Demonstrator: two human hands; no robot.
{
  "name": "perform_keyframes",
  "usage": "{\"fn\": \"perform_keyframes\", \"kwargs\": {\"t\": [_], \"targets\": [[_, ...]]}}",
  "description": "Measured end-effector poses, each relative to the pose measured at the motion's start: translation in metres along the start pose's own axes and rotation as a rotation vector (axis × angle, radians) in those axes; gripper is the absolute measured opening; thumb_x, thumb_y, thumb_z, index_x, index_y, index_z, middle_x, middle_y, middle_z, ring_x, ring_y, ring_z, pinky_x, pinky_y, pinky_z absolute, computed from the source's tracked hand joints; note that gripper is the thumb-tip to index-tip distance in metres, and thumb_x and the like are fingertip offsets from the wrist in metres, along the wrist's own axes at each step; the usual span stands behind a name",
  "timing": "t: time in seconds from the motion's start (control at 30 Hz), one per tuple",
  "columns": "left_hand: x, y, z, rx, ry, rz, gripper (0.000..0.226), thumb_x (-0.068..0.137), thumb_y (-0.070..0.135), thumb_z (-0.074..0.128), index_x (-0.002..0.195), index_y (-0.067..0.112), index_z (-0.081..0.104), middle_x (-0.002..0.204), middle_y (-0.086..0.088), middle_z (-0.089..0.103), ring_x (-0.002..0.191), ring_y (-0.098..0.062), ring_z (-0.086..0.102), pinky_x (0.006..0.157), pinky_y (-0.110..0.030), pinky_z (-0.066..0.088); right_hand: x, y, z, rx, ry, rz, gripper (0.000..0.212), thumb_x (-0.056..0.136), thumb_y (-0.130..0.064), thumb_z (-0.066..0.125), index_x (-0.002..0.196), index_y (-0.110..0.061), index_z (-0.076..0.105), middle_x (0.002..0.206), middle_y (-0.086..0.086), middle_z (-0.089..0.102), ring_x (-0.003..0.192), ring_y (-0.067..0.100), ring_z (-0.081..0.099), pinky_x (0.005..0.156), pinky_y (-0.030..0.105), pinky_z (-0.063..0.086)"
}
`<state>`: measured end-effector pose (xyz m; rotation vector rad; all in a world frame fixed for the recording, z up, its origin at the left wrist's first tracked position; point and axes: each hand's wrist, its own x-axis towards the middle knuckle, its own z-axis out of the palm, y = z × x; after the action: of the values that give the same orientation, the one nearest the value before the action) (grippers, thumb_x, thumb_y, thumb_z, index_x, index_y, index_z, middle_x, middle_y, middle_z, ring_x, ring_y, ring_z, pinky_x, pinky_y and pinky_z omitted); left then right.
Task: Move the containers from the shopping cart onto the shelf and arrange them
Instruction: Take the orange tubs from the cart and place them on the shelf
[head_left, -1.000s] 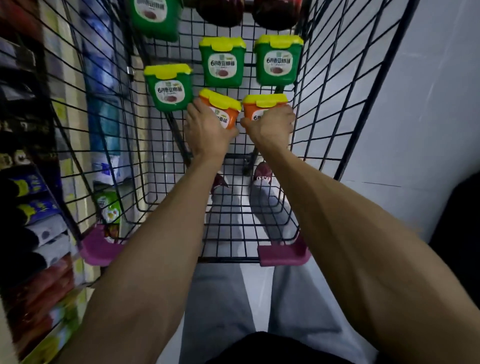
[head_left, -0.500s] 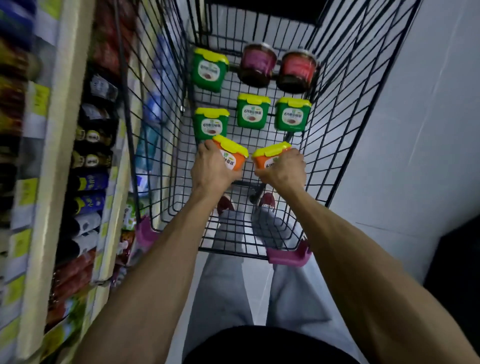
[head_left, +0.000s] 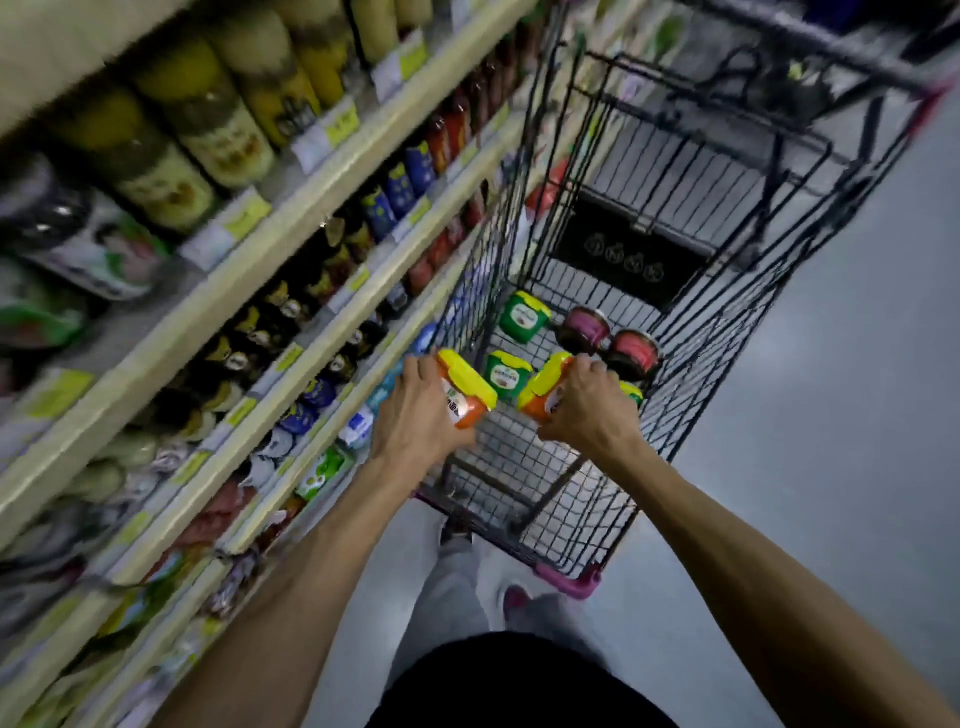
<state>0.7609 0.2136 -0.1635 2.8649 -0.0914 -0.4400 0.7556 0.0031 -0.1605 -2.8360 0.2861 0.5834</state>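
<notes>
The left tub (head_left: 464, 402) and right tub (head_left: 544, 397), orange with yellow lids, are held just above the cart (head_left: 571, 499). They look light, stiff and smooth, best gripped round the body. The left hand (head_left: 415, 415) and right hand (head_left: 589, 413) each curl fingers round one. Below lie three green tubs (head_left: 508, 374) and two jars (head_left: 587, 325). The shelf (head_left: 156, 343) stands left.
</notes>
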Motion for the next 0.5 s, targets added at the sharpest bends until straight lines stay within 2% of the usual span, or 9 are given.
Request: {"fn": "perform_keyframes", "kwargs": {"t": [0.07, 0.17, 0.33, 0.43, 0.5], "targets": [[-0.035, -0.006, -0.017, -0.081, 0.068, -0.105, 0.105, 0.063, 0.055, 0.084, 0.141, 0.006, 0.033, 0.137, -0.011, 0.040, 0.122, -0.031, 0.049, 0.078, -0.040, 0.049, -0.019, -0.009, -0.014, -0.023, 0.048, -0.102, 0.091, 0.067, -0.054, 0.085, 0.130, -0.009, 0.038, 0.125, 0.012, 0.052, 0.115, 0.030, 0.052, 0.081, 0.043, 0.053], [-0.098, -0.016, -0.033, -0.242, 0.220, -0.292, 0.100, 0.061, 0.058, 0.084, 0.137, 0.011, 0.038, 0.130, -0.007, 0.046, 0.122, -0.030, 0.050, 0.083, -0.042, 0.048, -0.051, -0.024, -0.032, -0.036, 0.081, -0.257, 0.083, 0.072, -0.061, 0.077, 0.125, -0.010, 0.039, 0.121, 0.010, 0.049, 0.113, 0.032, 0.051, 0.081, 0.043, 0.050], [-0.212, -0.032, -0.036, -0.405, 0.551, -0.517, 0.099, 0.055, 0.063, 0.085, 0.131, 0.014, 0.045, 0.123, -0.006, 0.053, 0.121, -0.028, 0.049, 0.088, -0.042, 0.049, -0.114, -0.056, -0.043, 0.024, 0.179, -0.533, 0.086, 0.066, -0.068, 0.075, 0.120, -0.008, 0.043, 0.115, 0.009, 0.044, 0.101, 0.034, 0.054, 0.070, 0.039, 0.046], [-0.284, -0.041, -0.038, -0.487, 0.693, -0.645, 0.104, 0.052, 0.076, 0.074, 0.132, 0.016, 0.044, 0.121, -0.004, 0.054, 0.118, -0.027, 0.051, 0.090, -0.040, 0.050, -0.162, -0.084, -0.044, 0.065, 0.204, -0.682, 0.093, 0.063, -0.068, 0.080, 0.123, -0.007, 0.045, 0.113, 0.009, 0.045, 0.095, 0.035, 0.057, 0.061, 0.036, 0.043], [-0.330, -0.048, -0.040, -0.551, 0.771, -0.743, 0.106, 0.048, 0.078, 0.065, 0.130, 0.014, 0.047, 0.112, 0.001, 0.051, 0.114, -0.025, 0.051, 0.087, -0.034, 0.047, -0.195, -0.108, -0.042, 0.051, 0.199, -0.756, 0.093, 0.059, -0.064, 0.084, 0.122, -0.009, 0.046, 0.110, 0.006, 0.045, 0.092, 0.036, 0.060, 0.058, 0.033, 0.039]]}}
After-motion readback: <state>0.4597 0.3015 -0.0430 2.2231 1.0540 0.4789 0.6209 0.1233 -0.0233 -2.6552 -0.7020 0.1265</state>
